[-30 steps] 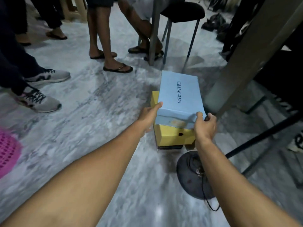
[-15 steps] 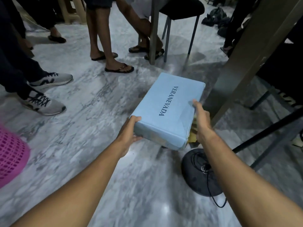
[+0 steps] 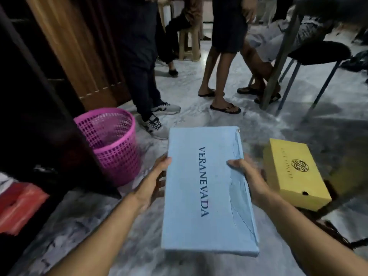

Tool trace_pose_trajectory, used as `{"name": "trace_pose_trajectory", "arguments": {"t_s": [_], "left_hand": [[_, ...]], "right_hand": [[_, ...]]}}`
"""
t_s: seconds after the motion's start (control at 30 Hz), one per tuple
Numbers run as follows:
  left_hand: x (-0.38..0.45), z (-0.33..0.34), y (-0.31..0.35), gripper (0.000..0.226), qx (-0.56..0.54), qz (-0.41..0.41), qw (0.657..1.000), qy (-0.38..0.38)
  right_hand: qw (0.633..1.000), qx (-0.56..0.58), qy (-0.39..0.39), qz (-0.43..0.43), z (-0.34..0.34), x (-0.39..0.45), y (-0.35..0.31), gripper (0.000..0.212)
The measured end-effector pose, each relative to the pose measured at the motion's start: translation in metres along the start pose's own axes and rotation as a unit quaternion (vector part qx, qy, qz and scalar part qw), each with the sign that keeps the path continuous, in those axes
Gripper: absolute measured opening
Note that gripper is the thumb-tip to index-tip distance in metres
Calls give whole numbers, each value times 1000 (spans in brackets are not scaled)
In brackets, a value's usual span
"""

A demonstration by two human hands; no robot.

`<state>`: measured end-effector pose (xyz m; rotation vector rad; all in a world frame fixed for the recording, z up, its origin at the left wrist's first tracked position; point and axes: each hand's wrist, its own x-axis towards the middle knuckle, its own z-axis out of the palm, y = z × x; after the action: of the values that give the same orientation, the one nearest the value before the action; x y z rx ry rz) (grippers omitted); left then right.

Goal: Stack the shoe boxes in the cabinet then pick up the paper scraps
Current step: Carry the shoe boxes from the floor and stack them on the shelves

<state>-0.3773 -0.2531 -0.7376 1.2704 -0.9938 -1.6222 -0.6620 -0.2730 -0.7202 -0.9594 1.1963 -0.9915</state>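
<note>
A light blue shoe box [image 3: 207, 188] printed VERANEVADA is held flat above the marble floor, lid up. My left hand [image 3: 154, 181] grips its left long side and my right hand [image 3: 249, 174] grips its right side, thumb on the lid. A yellow shoe box [image 3: 292, 172] with a gold emblem sits on the floor just right of my right hand. The dark wooden cabinet [image 3: 35, 116] stands at the left, its inside too dark to read. No paper scraps are visible.
A pink plastic mesh basket [image 3: 111, 144] stands on the floor beside the cabinet. Something red and white [image 3: 18, 202] lies at the cabinet's lower left. Several people's legs [image 3: 143, 76] and a black chair [image 3: 318, 54] crowd the floor beyond the boxes.
I have lifted the blue box off the yellow box and swung it left toward the cabinet; my view turned left, bringing the cabinet and pink basket into sight.
</note>
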Motion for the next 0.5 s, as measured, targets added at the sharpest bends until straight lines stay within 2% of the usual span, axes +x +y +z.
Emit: {"name": "trace_pose_trajectory", "arguments": {"t_s": [0.03,0.17,0.37,0.5], "left_hand": [[-21,-13,2,78,-4,17,1000,25],[-109,-63,6,75,-16,97,983,158],[-208,-159,17,78,-82,136,933,323],[-250,-210,42,71,-100,173,880,432]], "right_hand": [[999,-10,-47,3,20,-4,-3,73],[977,-64,-202,-34,102,-20,-15,49],[893,-163,-420,-10,216,-35,-27,67],[847,-139,-511,29,272,-40,-24,80]]}}
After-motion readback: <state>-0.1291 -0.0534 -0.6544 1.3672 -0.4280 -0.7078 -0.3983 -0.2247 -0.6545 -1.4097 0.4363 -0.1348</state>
